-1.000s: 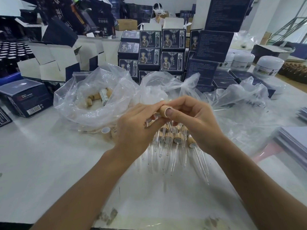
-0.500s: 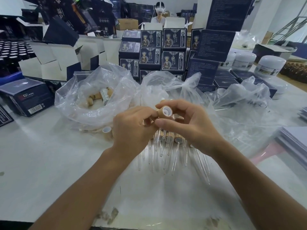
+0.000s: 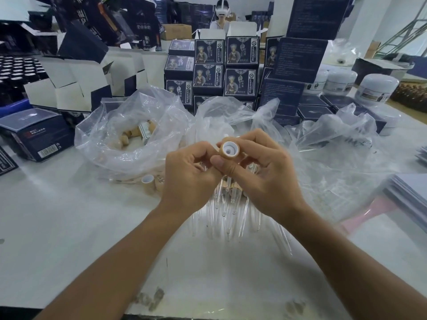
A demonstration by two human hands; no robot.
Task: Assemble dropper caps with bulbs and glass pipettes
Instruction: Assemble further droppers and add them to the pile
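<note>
- The cap (image 3: 229, 150) is a small tan ring with a white inside and a little round hole in the middle. Its open side faces the camera.
- It is up in the air over the table (image 3: 57, 215), just above the pile of pipettes (image 3: 227, 215).
- The right hand (image 3: 261, 174) pinches the cap between its thumb and curled fingers.
- The left hand (image 3: 189, 176) is curled up right beside the cap. I cannot tell if it holds anything.
- The pipettes are thin clear glass tubes, some with tan caps on top.
- One more cap (image 3: 147, 180) lies on the table to the left.
- A clear bag (image 3: 111, 139) behind it has more tan parts inside.
- Dark boxes (image 3: 241, 51) are stacked farther back.
</note>
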